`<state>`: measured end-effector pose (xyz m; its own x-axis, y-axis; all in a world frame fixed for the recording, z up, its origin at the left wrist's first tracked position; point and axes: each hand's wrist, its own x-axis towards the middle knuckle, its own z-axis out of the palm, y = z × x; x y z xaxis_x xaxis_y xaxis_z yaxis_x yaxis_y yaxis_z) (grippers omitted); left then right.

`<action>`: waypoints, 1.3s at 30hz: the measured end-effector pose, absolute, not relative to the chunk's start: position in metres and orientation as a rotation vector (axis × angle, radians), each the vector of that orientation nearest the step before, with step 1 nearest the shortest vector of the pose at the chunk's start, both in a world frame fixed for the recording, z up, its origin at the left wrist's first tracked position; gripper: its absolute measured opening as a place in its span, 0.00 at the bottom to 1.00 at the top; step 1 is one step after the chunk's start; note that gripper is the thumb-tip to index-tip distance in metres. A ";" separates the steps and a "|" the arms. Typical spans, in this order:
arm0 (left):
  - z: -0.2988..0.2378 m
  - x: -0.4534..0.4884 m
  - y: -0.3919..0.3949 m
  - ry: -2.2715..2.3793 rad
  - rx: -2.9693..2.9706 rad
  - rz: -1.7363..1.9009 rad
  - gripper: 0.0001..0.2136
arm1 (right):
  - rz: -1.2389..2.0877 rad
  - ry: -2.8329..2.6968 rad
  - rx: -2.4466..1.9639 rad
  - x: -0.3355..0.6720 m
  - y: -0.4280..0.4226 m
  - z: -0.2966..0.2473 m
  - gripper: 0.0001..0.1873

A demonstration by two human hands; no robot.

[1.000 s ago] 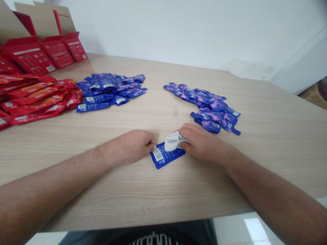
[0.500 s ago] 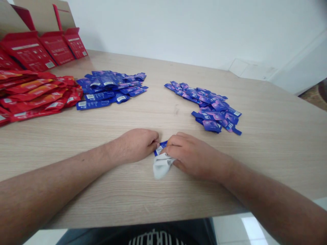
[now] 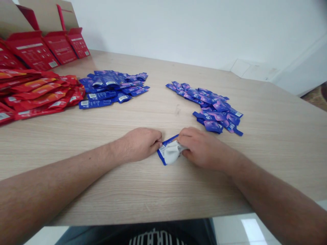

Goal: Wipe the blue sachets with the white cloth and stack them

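Note:
A single blue sachet point(image 3: 162, 152) lies flat on the wooden table point(image 3: 158, 190) in front of me, barcode side up. My left hand point(image 3: 140, 143) is closed, its fingertips pinning the sachet's left end. My right hand point(image 3: 201, 147) is curled round a small white cloth point(image 3: 171, 151) that rests on top of the sachet and covers most of it.
A loose heap of blue-purple sachets point(image 3: 209, 106) lies just beyond my right hand. A neater pile of blue sachets point(image 3: 112, 86) sits at the middle left, red sachets point(image 3: 35, 95) at the far left, and open red cartons point(image 3: 43, 47) behind them.
The white cloth slid from the sachet's right part down past its near edge, then back up onto it. My left hand stayed pinned on the sachet's end.

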<state>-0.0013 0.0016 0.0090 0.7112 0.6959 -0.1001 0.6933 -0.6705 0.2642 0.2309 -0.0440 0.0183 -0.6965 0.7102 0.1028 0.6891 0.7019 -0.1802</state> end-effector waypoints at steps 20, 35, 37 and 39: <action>0.005 -0.003 0.003 1.100 2.661 0.041 0.11 | 0.230 -2.845 -0.964 0.225 -0.045 0.019 0.05; 0.004 -0.002 0.003 1.074 2.668 0.058 0.11 | 0.164 -2.676 -1.269 0.236 -0.038 0.016 0.05; 0.003 -0.002 0.004 1.092 2.671 0.063 0.11 | 0.106 -2.604 -1.329 0.235 -0.035 0.014 0.07; 0.003 -0.002 0.004 1.112 2.671 0.063 0.10 | 0.103 -2.658 -1.232 0.229 -0.038 0.015 0.07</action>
